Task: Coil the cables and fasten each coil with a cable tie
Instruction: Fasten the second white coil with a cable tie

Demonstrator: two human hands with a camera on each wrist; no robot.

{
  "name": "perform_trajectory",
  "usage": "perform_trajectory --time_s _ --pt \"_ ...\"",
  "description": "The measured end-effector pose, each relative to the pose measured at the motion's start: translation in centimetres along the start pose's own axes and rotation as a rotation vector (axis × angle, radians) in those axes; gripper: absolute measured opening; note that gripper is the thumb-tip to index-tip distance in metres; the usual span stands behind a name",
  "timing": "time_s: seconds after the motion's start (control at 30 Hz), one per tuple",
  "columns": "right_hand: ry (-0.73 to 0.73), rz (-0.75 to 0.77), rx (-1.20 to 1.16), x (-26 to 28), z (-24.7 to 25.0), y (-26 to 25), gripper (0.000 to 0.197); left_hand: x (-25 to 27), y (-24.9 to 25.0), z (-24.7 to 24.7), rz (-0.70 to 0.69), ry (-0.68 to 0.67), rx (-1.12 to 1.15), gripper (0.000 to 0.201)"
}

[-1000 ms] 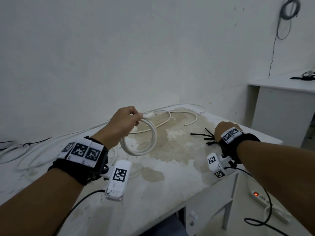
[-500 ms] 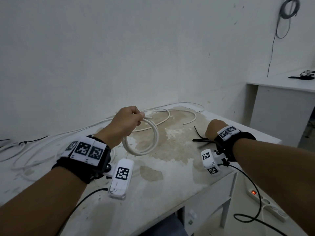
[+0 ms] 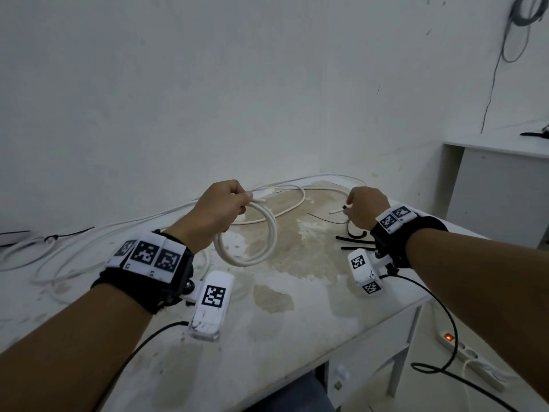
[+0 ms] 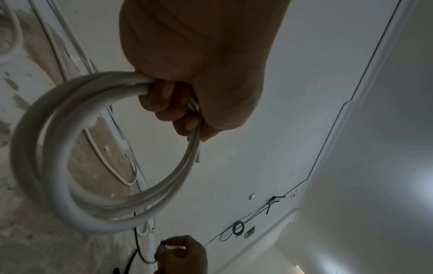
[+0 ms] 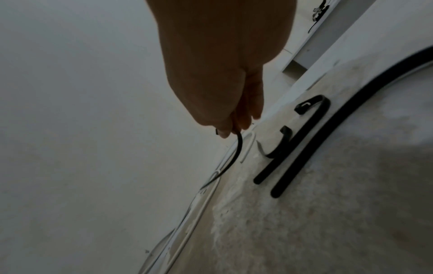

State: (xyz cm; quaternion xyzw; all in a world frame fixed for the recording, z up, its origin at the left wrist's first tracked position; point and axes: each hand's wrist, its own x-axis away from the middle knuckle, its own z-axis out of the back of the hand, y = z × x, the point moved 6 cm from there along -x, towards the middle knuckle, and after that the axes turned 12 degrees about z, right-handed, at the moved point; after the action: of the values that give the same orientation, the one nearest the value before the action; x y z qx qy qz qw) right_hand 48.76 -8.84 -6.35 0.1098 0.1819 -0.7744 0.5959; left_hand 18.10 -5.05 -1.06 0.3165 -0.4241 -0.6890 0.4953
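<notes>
My left hand (image 3: 221, 209) grips a coil of thick white cable (image 3: 252, 239) and holds it above the stained white table (image 3: 297, 322); the left wrist view shows the fingers (image 4: 164, 103) curled round the coil (image 4: 58, 166). To the right, my right hand (image 3: 364, 208) pinches a thin black cable tie (image 5: 237, 146) by its head, lifted off the table; the right hand (image 4: 180, 254) also shows low in the left wrist view. Several more black cable ties (image 3: 355, 242) lie on the table by my right wrist, and they (image 5: 302, 146) show large in the right wrist view.
Loose white cables (image 3: 285, 203) trail over the far side of the table and off to the left (image 3: 59, 257). A second white table (image 3: 499, 147) stands at the right. A power strip (image 3: 463, 352) with a red light lies on the floor.
My right hand rose from the pile of cable ties and moved forward and left with one tie pinched in it. The left hand keeps the coil raised.
</notes>
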Motion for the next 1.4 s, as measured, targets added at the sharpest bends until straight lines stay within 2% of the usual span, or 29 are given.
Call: perform_trajectory --time_s 0.13,0.27,0.43,0.5,0.67,0.83,1.0,1.1,1.2,1.33,1.4 --pt "0.099 0.141 -0.190 -1.0 1.8 -4.6 0.007 -0.2 0.2 -0.1 -0.015 -0.019 0.029 0.026" --pt "0.210 0.374 -0.418 -2.3 3.2 -12.6 0.009 -0.4 0.1 1.1 -0.032 -0.005 0.057 0.027" --pt "0.135 0.663 -0.694 -3.8 4.0 -23.1 0.009 -0.8 -1.3 6.0 -0.049 0.112 0.022 0.027" --pt "0.127 0.719 -0.765 -4.6 3.7 -26.1 0.010 -0.9 -2.5 8.7 -0.021 0.147 0.024 0.026" --pt "0.128 0.760 -0.771 -7.0 0.8 -31.4 0.010 -1.2 -6.5 15.6 0.119 0.184 0.135 0.030" --pt "0.035 0.828 -0.886 -7.5 -1.7 -37.8 0.010 -1.4 -8.9 20.6 0.173 0.249 0.124 0.030" --pt "-0.096 0.753 -1.315 -7.4 -2.2 -42.2 0.010 -2.4 -10.6 22.7 0.178 0.350 0.060 0.027" --pt "-0.127 0.694 -1.359 -7.7 -2.8 -43.2 0.010 -3.3 -10.6 23.1 0.133 0.402 0.061 0.027" --pt "-0.197 0.545 -1.518 -8.3 -3.6 -43.1 0.011 -4.6 -10.2 22.9 0.100 0.458 0.026 0.019" --pt "-0.195 0.457 -1.603 -9.6 -3.8 -42.7 0.010 -6.3 -10.1 22.5 0.078 0.507 0.098 0.010" --pt "-0.189 0.400 -1.631 -10.2 -4.0 -42.3 0.011 -6.9 -9.8 22.2 0.063 0.496 0.124 0.014"
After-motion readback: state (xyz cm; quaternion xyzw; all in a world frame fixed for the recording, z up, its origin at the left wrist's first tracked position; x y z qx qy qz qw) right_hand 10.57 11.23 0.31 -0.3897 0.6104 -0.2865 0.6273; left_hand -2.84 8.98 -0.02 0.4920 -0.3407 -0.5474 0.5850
